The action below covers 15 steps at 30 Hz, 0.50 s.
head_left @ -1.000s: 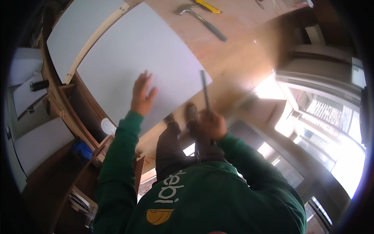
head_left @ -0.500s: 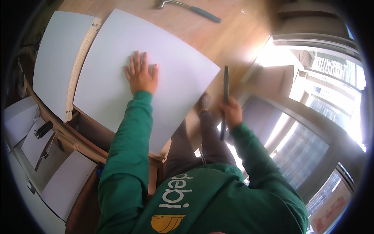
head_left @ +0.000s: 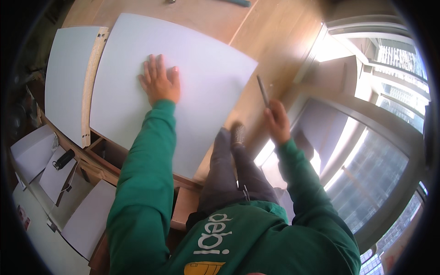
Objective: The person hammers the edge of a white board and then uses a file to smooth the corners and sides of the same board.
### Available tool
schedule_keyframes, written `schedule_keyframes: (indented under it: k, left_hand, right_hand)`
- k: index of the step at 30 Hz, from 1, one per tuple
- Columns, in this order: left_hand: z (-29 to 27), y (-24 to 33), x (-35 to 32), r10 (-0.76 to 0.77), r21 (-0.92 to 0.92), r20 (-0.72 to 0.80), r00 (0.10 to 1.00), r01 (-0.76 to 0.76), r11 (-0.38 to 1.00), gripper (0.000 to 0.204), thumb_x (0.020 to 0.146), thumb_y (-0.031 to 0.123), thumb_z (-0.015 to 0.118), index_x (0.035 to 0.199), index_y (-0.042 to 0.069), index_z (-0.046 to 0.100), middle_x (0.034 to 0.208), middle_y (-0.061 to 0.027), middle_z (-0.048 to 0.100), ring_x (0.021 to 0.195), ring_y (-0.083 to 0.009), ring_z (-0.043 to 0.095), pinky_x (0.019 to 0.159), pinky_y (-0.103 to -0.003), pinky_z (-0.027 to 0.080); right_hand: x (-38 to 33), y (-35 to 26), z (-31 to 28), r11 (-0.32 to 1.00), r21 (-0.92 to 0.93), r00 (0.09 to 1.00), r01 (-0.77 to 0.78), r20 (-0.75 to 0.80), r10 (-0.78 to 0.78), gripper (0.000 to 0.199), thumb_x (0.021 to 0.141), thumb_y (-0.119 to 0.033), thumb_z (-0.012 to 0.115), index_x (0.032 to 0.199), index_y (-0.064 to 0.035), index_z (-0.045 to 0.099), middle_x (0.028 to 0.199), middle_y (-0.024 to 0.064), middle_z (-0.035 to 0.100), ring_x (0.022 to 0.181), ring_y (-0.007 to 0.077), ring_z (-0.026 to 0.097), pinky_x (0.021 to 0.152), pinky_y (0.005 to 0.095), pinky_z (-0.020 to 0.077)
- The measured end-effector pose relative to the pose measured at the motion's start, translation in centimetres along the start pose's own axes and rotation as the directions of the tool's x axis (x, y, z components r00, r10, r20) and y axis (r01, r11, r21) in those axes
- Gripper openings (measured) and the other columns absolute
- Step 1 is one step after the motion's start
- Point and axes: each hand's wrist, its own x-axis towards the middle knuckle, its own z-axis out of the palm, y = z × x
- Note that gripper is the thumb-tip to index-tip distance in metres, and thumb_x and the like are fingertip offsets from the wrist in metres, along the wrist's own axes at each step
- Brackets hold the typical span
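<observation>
My left hand (head_left: 161, 82) lies flat with its fingers spread on a large white board (head_left: 201, 87). The board rests over an open wooden frame (head_left: 107, 153). Off the board's right edge, my right hand (head_left: 277, 123) is closed around a long, thin, dark flat file (head_left: 262, 91). One end of the file points up and away, near the board's right corner; its lower part is hidden by my hand. Left of the board lies a second white panel (head_left: 68, 80), its raw chipboard edge facing the board across a narrow gap.
A hammer (head_left: 236, 2) lies at the far edge, partly cut off. At the lower left are a black cylinder (head_left: 64, 159) and white panels (head_left: 89, 220). Bright windows (head_left: 366, 178) fill the right side. My foot (head_left: 237, 133) stands beside the board's right edge.
My right hand has risen a little, and the file has turned so its upper end leans left. My left hand stays flat on the board. The whole view has shifted slightly.
</observation>
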Motion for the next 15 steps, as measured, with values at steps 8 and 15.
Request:
schedule_keyframes:
  k: [8, 15]
  left_hand:
    - [0.0, 0.5, -0.1, -0.012, 0.028, 0.027, 1.000, 0.011, 1.000, 0.060, 0.103, 0.047, 0.045, 0.156, 0.020, 0.037, 0.166, -0.0054, 0.029, 0.154, -0.0281, 0.022, 0.124, -0.055, 0.011]
    - [0.4, 0.6, -0.2, 0.005, 0.005, 0.027, 1.000, -0.005, 1.000, 0.061, 0.103, 0.048, 0.045, 0.156, 0.019, 0.038, 0.165, -0.0058, 0.030, 0.154, -0.0277, 0.022, 0.125, -0.051, 0.010]
  right_hand:
    - [3.0, 1.9, 1.4, 0.877, -0.159, 0.886, 0.453, -0.024, -0.463, 0.047, 0.096, -0.001, 0.062, 0.142, -0.0135, 0.059, 0.078, 0.0035, 0.047, 0.068, 0.0133, 0.046, 0.065, 0.0269, 0.0422]
    - [4.3, 1.9, 2.0, 0.871, -0.144, 0.873, 0.470, -0.068, -0.483, 0.048, 0.096, -0.001, 0.063, 0.140, -0.0188, 0.061, 0.076, 0.0061, 0.044, 0.065, 0.0162, 0.045, 0.063, 0.0289, 0.0423]
